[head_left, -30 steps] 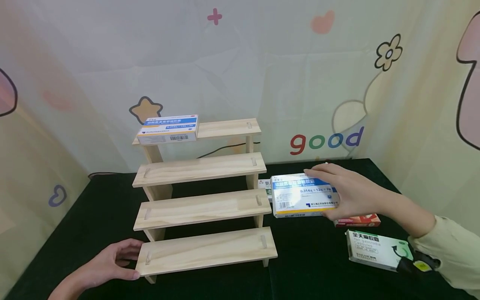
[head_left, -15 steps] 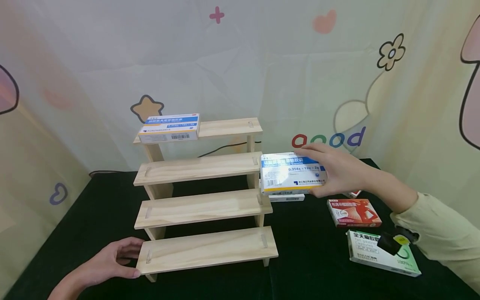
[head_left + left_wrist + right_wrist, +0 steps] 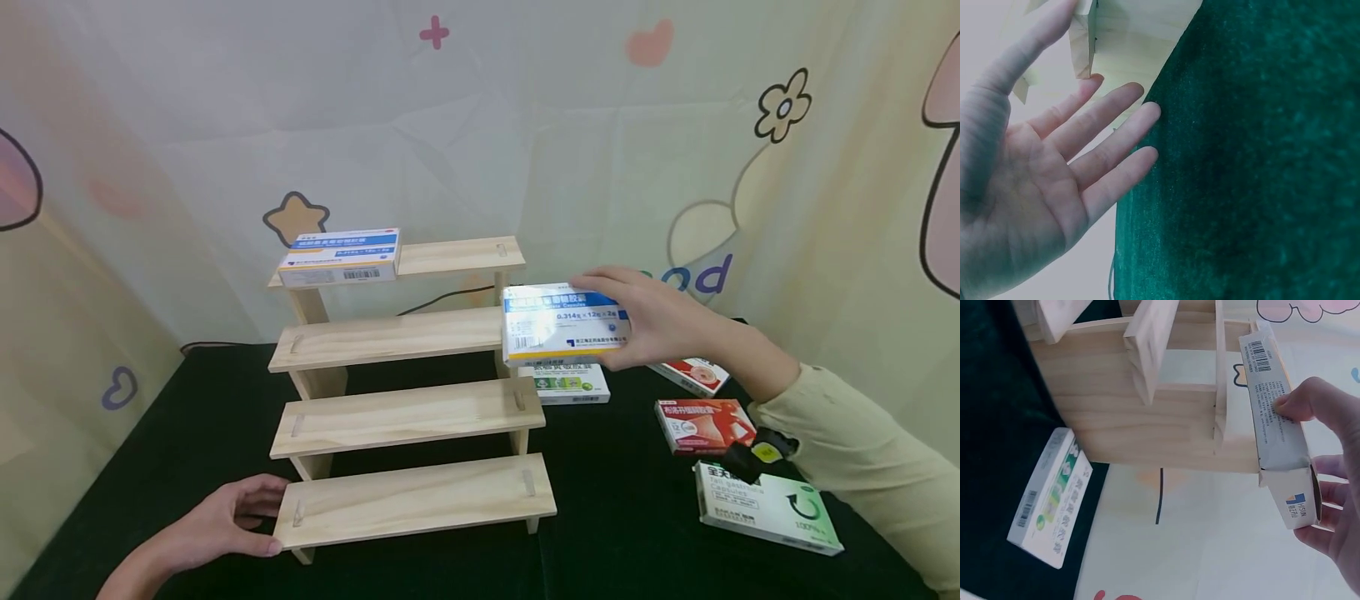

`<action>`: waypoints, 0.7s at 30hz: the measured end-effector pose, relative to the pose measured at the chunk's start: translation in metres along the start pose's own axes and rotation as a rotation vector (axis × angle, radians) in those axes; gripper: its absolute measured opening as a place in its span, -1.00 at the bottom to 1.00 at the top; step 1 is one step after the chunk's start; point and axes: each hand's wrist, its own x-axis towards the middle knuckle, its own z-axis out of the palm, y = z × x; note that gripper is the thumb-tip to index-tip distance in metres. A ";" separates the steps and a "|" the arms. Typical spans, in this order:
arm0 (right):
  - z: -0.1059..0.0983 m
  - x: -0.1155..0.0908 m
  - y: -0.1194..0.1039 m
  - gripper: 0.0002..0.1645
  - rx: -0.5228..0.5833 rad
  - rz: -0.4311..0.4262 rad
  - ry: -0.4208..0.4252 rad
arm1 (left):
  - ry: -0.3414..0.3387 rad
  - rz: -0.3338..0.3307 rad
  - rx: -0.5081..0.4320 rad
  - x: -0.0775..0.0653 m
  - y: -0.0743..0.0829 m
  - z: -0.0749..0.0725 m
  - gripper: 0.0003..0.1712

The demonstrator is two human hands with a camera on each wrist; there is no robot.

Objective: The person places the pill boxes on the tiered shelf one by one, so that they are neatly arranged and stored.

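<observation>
A white and blue medicine box (image 3: pixel 566 325) is gripped by my right hand (image 3: pixel 652 321), held up at the right end of the second shelf from the top. In the right wrist view, the thumb presses the barcode side of the medicine box (image 3: pixel 1275 406) and the fingers are behind it. My left hand (image 3: pixel 217 529) is at the left end of the lowest step of a four-tier wooden display stand (image 3: pixel 412 504), thumb at its front corner. The left wrist view shows that hand's (image 3: pixel 1041 181) fingers spread, nearly straight. A matching medicine box (image 3: pixel 341 257) lies on the top shelf's left.
Right of the stand, a white and green box (image 3: pixel 566 385) lies on the dark green cloth (image 3: pixel 600 517). Further right lie a red and white box (image 3: pixel 693 375), a red box (image 3: pixel 705 425) and a gastrodia capsules box (image 3: pixel 768 508). A printed curtain (image 3: pixel 465 125) hangs behind.
My right hand has carried the medicine box up and to the left, toward the stand, uncovering the boxes on the cloth. The left hand has stayed at the lowest step.
</observation>
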 end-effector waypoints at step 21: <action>-0.029 0.055 -0.011 -0.05 0.028 -0.038 0.008 | 0.006 -0.003 0.028 -0.002 0.005 0.001 -0.34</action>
